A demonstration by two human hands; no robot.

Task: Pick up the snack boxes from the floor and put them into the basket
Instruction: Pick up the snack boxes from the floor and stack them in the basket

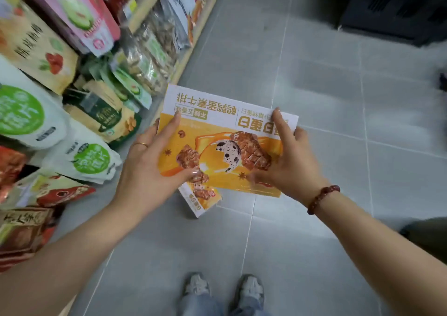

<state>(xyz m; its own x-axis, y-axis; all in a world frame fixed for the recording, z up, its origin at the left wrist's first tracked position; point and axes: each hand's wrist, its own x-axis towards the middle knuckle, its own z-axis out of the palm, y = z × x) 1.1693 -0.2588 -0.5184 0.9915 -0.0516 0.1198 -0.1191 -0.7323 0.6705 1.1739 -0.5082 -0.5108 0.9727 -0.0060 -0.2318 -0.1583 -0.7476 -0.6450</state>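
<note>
Both hands hold the yellow snack box (pixel 225 127) by its side edges. The left hand (pixel 150 161) and right hand (pixel 287 161) grip with thumb and forefinger on its face, other fingers behind. A second snack box (pixel 200 201) lies mostly hidden beneath it. Shelved snack bags (pixel 145 57) crowd the left. Grey floor tiles (pixel 326 93) lie open rightward, up to a blurred dark crate (pixel 399 8).

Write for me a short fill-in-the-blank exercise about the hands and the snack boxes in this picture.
1. The left hand and right hand grip the same snack box; with the second box on the floor, ___ boxes are visible.
2. The bead bracelet is on the ___ wrist.
3. The ring is on the ___ hand.
Missing words: two; right; left.
</note>
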